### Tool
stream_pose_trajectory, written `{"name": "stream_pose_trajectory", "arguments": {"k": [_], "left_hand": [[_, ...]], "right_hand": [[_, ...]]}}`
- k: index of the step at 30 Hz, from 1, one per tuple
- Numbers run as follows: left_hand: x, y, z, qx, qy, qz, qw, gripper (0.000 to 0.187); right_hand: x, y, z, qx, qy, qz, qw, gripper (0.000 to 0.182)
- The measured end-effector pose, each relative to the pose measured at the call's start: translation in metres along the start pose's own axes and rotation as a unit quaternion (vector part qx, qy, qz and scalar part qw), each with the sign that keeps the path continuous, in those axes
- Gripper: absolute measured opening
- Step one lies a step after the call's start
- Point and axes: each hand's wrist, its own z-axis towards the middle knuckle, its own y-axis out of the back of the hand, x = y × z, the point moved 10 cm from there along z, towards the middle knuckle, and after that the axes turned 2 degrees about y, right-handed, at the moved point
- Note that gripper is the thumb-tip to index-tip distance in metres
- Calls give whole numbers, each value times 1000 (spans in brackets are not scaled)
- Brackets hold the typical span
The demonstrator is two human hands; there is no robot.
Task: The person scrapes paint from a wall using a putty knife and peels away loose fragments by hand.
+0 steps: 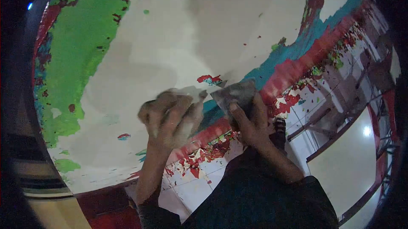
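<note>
A large pale panel (153, 50) with patches of peeling paint fills most of the view. My right hand (253, 120) grips a flat grey scraper blade (233, 95), thumb on its near face, over the blue and red band at the panel's near edge. To its left, my left hand (170, 116) is at the pale surface with bent fingers, blurred by motion. Whatever may be in those fingers is hidden. Just beyond the blade's corner lies a small red and blue paint flake (209, 79).
Green paint (87, 54) covers the panel's left side, and a red strip (293, 73) runs along its near edge. Paint chips (199, 156) litter the tiled floor (208, 171). At right stand a pale board (346, 156) with a dark edge and several dark bars.
</note>
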Motion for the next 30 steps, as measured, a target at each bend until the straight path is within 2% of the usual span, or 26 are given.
{"name": "stream_pose_trajectory", "arguments": {"k": [1, 4, 7, 10, 13, 16, 22, 25, 28, 30], "left_hand": [[4, 4, -2, -31, 1, 2, 1000, 22], [5, 1, 9, -12, 4, 38, 999, 25], [1, -4, 12, 23, 16, 51, 998, 21], [5, -3, 7, -29, 29, 37, 998, 19], [4, -5, 9, -13, 8, 72, 997, 17], [2, -6, 9, -15, 11, 94, 995, 21], [0, -6, 9, -33, 8, 117, 993, 28], [-2, -9, 5, -51, 1, 143, 988, 30], [-5, -17, -3, -26, 17, 169, 985, 29], [-7, -25, -13, -22, 47, 179, 983, 33]], "right_hand": [[-4, -2, 1, -10, -24, 28, 999, 29], [-23, -15, -1, -6, -111, 106, 988, 32], [-23, -22, -1, -50, -132, 139, 980, 31], [-19, -17, 3, -72, -66, 122, 988, 30], [-21, -14, 8, -46, -78, 63, 994, 27], [-4, -8, 18, -51, 59, 34, 996, 24], [1, -2, 38, -7, 90, -6, 996, 21], [-1, 1, 43, 32, 107, -71, 991, 21], [4, 1, 45, 39, 114, -65, 991, 24], [8, 1, 45, 51, 124, -135, 982, 26]]}}
